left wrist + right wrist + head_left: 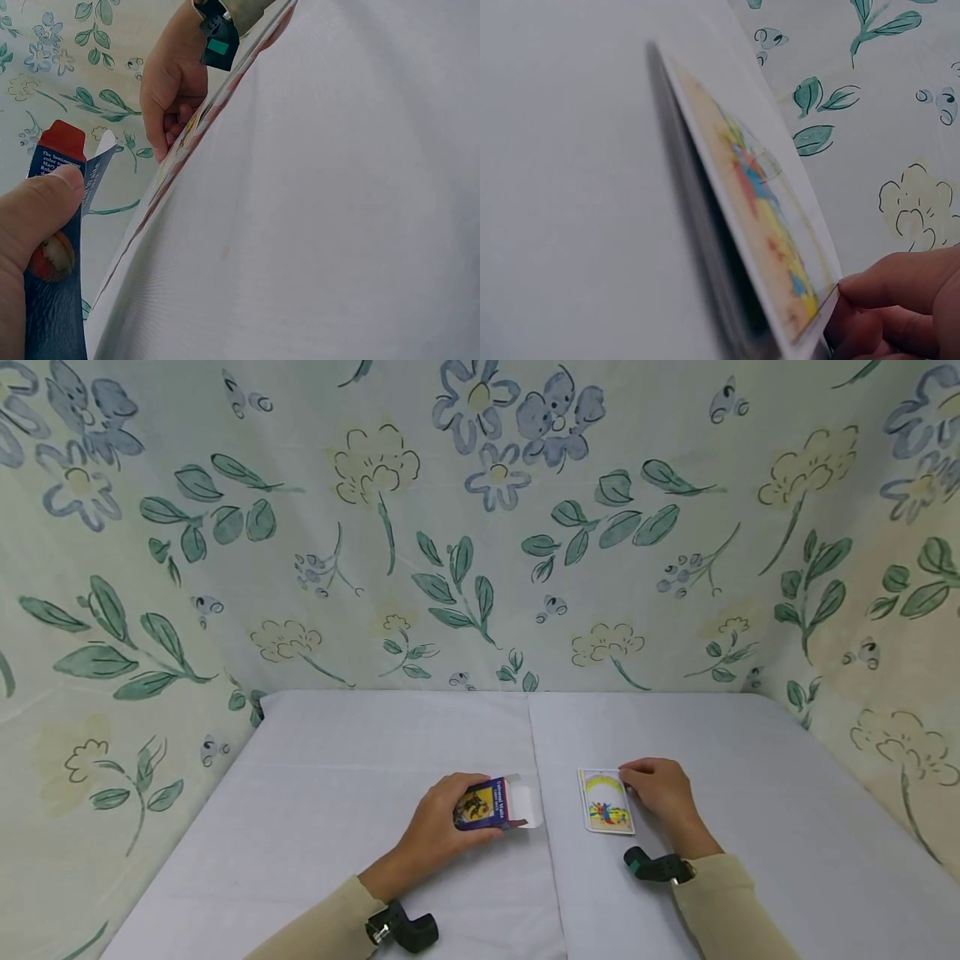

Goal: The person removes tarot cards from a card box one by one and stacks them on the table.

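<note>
My left hand [435,822] grips a small dark blue tarot card box [474,807] with a yellow picture on its face. The box's white end flap [531,802] stands open toward the right. In the left wrist view, my thumb lies along the box's narrow printed side [56,315], below a red flap [63,140]. My right hand [666,793] pinches the upper right corner of a tarot card [606,803] with a rainbow and small figures. In the right wrist view this card tilts up over a stack of cards [705,262], with a dark gap between them.
A white cloth [360,752] with a crease down its middle covers the table. Behind the table and at both sides hangs a floral curtain [465,635]. Dark wrist cameras [412,933] sit by both cuffs, the right one close below the cards.
</note>
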Tool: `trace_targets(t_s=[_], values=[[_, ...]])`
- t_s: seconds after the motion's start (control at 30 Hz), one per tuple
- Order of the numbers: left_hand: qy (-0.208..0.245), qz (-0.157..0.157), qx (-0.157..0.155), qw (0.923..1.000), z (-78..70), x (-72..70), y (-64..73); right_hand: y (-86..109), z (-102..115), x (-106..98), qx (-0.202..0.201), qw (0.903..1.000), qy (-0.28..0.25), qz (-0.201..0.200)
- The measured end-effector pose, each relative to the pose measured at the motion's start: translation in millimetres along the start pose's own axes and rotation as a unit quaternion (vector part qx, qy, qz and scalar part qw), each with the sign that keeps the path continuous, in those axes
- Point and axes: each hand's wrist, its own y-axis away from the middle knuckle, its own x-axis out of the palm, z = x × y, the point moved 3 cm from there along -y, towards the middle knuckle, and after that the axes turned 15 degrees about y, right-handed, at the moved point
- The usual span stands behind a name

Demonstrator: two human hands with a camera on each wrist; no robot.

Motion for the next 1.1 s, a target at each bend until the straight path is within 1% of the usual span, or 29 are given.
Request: trace_targets(t_s=[0.27,0.53,0.87,1.1], values=[[-0.005,-0.003,0.007,1.0000,0.6,0.8,-0.4,-0.3,-0.8,-0.6,0.001,1.0000,0.005,-0.005],[-0.001,-0.002,0.000,1.0000,0.9,0.5,0.5,3.9,2.5,-2.2,0.001,1.0000,0.003,-0.005],[0.000,-0.001,0.006,1.0000,0.0,-0.5,1.0,6.1,3.4,-3.5,-0.011,0.9998,0.009,-0.017],[0.000,-0.002,0.006,1.0000,-0.6,-0.6,0.8,6.8,3.3,-3.2,-0.007,0.9997,0.004,-0.021]])
